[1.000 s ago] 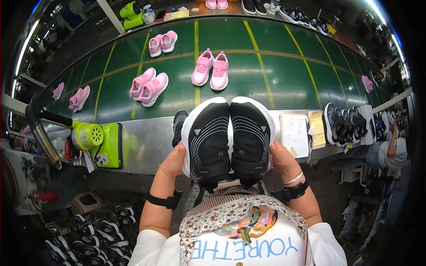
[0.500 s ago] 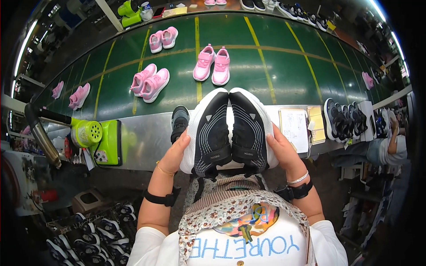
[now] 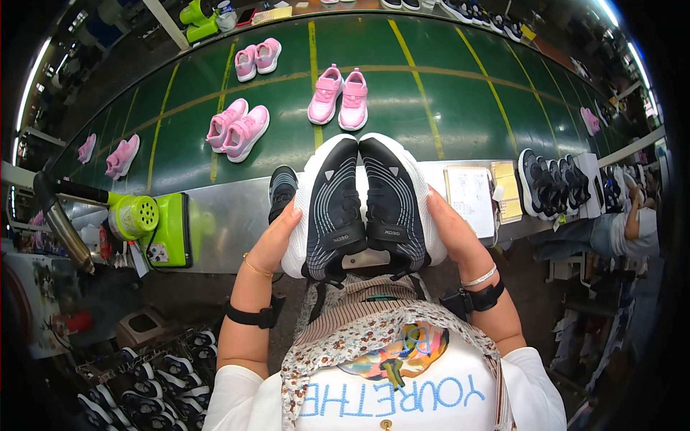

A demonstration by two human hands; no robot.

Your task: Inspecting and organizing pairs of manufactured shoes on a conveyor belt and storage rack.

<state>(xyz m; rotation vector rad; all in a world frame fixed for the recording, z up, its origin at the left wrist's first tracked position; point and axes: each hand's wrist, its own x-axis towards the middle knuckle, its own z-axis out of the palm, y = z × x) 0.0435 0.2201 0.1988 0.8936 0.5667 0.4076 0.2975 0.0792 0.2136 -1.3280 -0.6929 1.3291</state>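
Observation:
Two black sneakers with thick white soles are held up side by side in front of me, toes pointing away and touching or nearly so. My left hand (image 3: 279, 233) is closed on the left sneaker (image 3: 332, 208), its thumb along the white sole. On the outer side of the right sneaker (image 3: 392, 205), my right hand (image 3: 454, 228) grips the sole in the same way; the fingers of both hands are mostly hidden beneath. Another dark shoe (image 3: 282, 192) stands on the metal ledge just beyond my left hand.
A metal ledge (image 3: 223, 226) runs before the green conveyor belt (image 3: 402, 108). Pink sneakers (image 3: 239, 132) stand on the belt in pairs. A bright green hot-air blower (image 3: 136, 215) sits at the left. On the right lie an open notebook (image 3: 469, 197) and several black shoes (image 3: 546, 185).
The sneakers have turned slightly in my hands, showing more of their uppers and straps, with the toes a little farther away. Both hands still hold them.

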